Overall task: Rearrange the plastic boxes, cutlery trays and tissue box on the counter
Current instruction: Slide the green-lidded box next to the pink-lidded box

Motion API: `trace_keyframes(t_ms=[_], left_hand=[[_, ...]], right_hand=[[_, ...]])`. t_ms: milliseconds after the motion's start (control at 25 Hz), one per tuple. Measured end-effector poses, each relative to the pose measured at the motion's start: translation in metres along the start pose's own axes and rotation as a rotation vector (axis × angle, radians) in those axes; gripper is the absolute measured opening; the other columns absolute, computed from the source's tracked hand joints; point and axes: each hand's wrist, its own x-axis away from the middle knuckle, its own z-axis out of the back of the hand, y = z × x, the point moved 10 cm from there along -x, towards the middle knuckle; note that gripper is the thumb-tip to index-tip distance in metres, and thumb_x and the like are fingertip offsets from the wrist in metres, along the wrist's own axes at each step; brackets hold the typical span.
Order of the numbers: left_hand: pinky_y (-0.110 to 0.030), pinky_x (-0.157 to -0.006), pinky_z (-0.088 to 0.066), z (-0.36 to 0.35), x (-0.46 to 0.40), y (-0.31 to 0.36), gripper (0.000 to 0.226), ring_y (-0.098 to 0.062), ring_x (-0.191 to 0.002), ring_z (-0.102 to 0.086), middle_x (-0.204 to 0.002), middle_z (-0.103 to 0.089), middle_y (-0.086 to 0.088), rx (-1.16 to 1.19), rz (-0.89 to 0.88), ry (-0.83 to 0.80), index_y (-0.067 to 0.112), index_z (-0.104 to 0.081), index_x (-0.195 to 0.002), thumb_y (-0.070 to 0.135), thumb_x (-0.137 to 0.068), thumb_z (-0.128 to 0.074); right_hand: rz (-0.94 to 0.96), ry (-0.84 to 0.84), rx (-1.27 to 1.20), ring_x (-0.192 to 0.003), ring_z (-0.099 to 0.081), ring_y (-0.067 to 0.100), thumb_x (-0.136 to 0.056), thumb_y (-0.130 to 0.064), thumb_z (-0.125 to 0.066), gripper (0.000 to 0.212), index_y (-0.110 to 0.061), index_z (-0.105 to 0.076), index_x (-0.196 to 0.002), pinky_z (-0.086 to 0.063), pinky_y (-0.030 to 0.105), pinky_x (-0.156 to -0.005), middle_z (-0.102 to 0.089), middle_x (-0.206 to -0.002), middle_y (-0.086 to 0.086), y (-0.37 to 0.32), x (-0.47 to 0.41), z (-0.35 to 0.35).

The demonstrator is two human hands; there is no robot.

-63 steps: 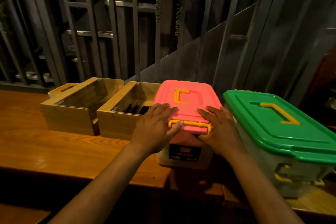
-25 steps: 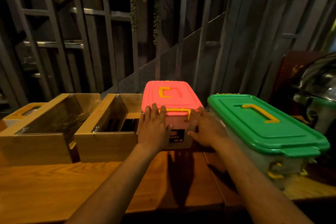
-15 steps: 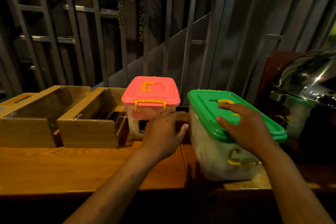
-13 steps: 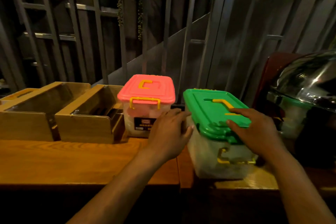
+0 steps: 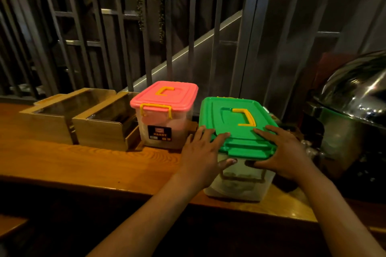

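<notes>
A clear plastic box with a green lid and yellow handle stands at the counter's front edge. My left hand grips its near left corner, fingers on the lid and thumb under the rim. My right hand grips the near right corner the same way. To its left, further back, stands a smaller clear box with a pink lid. Two wooden cutlery trays sit side by side left of the pink box. No tissue box is recognisable.
The wooden counter runs left to right with a dark drop at its front edge. A shiny steel chafing dish stands close to the green box's right. Metal bars and a stair rail rise behind the counter.
Both hands left the pink box, which now stands further back, and moved right to the green box. Each hand now clasps a near corner of it.
</notes>
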Motion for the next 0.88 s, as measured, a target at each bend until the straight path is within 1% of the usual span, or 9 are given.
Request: trace_keyframes(t_ms=[40,120,160,280,360,440,560,720,880], left_hand=[[-0.047,-0.101,-0.041,0.001,0.001,-0.003,0.07,-0.027,-0.134,-0.037,-0.136,-0.051,-0.002,-0.016,0.001,0.017,0.038,-0.041,-0.139,0.073,-0.079,-0.037],[-0.044,-0.101,-0.042,0.004,0.005,-0.014,0.07,-0.028,-0.134,-0.04,-0.135,-0.053,-0.001,-0.026,0.012,0.051,0.036,-0.043,-0.139,0.073,-0.08,-0.036],[-0.043,-0.101,-0.041,0.005,0.006,-0.02,0.071,-0.027,-0.134,-0.04,-0.136,-0.053,0.0,-0.026,0.016,0.06,0.036,-0.043,-0.14,0.073,-0.08,-0.035],[-0.041,-0.104,-0.04,0.005,0.004,-0.03,0.073,-0.026,-0.134,-0.039,-0.137,-0.052,0.001,-0.045,-0.002,0.062,0.036,-0.042,-0.141,0.075,-0.081,-0.034],[-0.04,-0.105,-0.039,0.004,0.001,-0.033,0.075,-0.024,-0.134,-0.038,-0.137,-0.051,0.002,-0.037,0.012,0.057,0.036,-0.043,-0.14,0.079,-0.079,-0.033],[-0.04,-0.102,-0.042,0.003,-0.004,-0.035,0.077,-0.022,-0.132,-0.039,-0.133,-0.05,0.002,0.036,0.088,0.069,0.036,-0.047,-0.135,0.084,-0.078,-0.029],[-0.04,-0.094,-0.045,0.001,-0.017,-0.04,0.071,-0.024,-0.127,-0.041,-0.13,-0.049,-0.004,0.094,0.198,0.103,0.033,-0.052,-0.129,0.079,-0.082,-0.025],[-0.043,-0.105,-0.038,-0.016,-0.036,-0.051,0.073,-0.028,-0.133,-0.034,-0.142,-0.046,-0.009,0.062,0.214,0.053,0.034,-0.048,-0.138,0.076,-0.085,-0.022],[-0.043,-0.105,-0.037,-0.022,-0.055,-0.06,0.073,-0.031,-0.127,-0.041,-0.136,-0.053,-0.011,0.024,0.184,0.083,0.031,-0.052,-0.135,0.076,-0.085,-0.023]], right_hand=[[0.011,0.032,-0.003,-0.137,-0.03,0.028,-0.04,-0.088,-0.058,0.11,-0.047,-0.039,-0.14,-0.028,0.049,-0.113,-0.035,-0.153,0.0,-0.006,0.0,0.0],[0.037,0.088,-0.029,-0.138,-0.031,0.028,-0.051,-0.071,-0.073,0.096,-0.043,-0.044,-0.138,-0.02,0.045,-0.117,-0.039,-0.151,0.001,-0.018,0.0,-0.001],[0.055,0.11,-0.038,-0.138,-0.031,0.027,-0.054,-0.066,-0.076,0.091,-0.042,-0.046,-0.137,-0.016,0.043,-0.118,-0.041,-0.15,0.002,-0.021,-0.002,-0.003],[0.087,0.134,-0.04,-0.139,-0.034,0.026,-0.052,-0.074,-0.063,0.09,-0.046,-0.046,-0.136,-0.015,0.045,-0.121,-0.043,-0.149,0.002,-0.025,-0.008,-0.01],[0.079,0.109,-0.053,-0.141,-0.029,0.028,-0.058,-0.067,-0.07,0.087,-0.046,-0.043,-0.138,-0.012,0.045,-0.12,-0.039,-0.152,0.001,-0.024,-0.013,-0.015],[0.083,0.114,-0.062,-0.142,-0.028,0.028,-0.062,-0.058,-0.077,0.085,-0.043,-0.042,-0.139,-0.01,0.043,-0.12,-0.038,-0.153,0.002,-0.028,-0.015,-0.014],[0.082,0.125,-0.062,-0.142,-0.026,0.031,-0.063,-0.058,-0.076,0.086,-0.044,-0.041,-0.14,-0.014,0.047,-0.121,-0.037,-0.153,0.001,-0.029,-0.021,-0.018],[0.072,0.136,-0.046,-0.142,-0.027,0.031,-0.062,-0.062,-0.074,0.087,-0.044,-0.041,-0.14,-0.017,0.05,-0.12,-0.038,-0.152,0.001,-0.024,-0.036,-0.027],[0.068,0.157,-0.019,-0.14,-0.029,0.031,-0.06,-0.062,-0.074,0.087,-0.044,-0.042,-0.139,-0.02,0.046,-0.118,-0.039,-0.151,0.002,-0.02,-0.059,-0.035]])
